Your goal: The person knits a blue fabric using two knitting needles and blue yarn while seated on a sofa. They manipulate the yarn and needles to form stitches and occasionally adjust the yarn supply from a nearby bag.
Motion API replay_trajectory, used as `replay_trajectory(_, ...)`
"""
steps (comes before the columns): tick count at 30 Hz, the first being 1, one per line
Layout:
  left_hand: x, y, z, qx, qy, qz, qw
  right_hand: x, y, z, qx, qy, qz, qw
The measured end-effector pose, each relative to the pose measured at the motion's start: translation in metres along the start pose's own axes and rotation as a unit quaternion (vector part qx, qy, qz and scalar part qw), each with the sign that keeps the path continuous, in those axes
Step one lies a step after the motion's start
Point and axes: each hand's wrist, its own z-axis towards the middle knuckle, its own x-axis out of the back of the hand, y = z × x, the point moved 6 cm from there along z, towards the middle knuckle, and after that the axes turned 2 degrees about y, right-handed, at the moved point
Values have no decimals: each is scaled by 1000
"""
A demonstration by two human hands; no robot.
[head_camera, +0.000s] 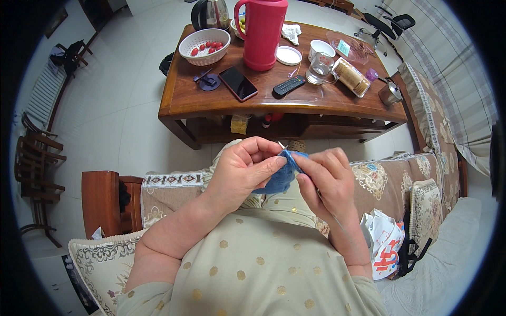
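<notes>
A piece of blue knitting [281, 179] hangs between my two hands, above my lap. My left hand [247, 166] pinches its upper edge between thumb and fingers. The pale tip of a knitting needle [281, 145] sticks up beside that thumb. From the other side my right hand [330, 177] grips the knitting's right edge, its thumb and forefinger close to the stitches. A thin grey strand, yarn or a needle cable, runs from under the right fingers along the wrist. My fingers hide much of the needles and part of the fabric.
Ahead stands a wooden coffee table [174, 104] bearing a red thermos [264, 37], a basket of small tomatoes [205, 55], a phone [238, 83], a remote control [289, 86] and a glass mug of water [317, 71]. Beside me on the sofa lie a plastic bag [381, 243] and cushions [104, 260].
</notes>
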Motion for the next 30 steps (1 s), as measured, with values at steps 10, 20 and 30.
replay_trajectory(10, -4, -5, 1, -67, -32, 50, 996, -26, 20, 32, 0, -32, 225, 974)
replay_trajectory(20, -3, -2, 1, -93, -34, 61, 993, -18, 29, 28, -3, -32, 148, 988)
replay_trajectory(30, 5, 7, 1, -90, -14, 78, 993, -13, 19, 43, 11, 11, 153, 988)
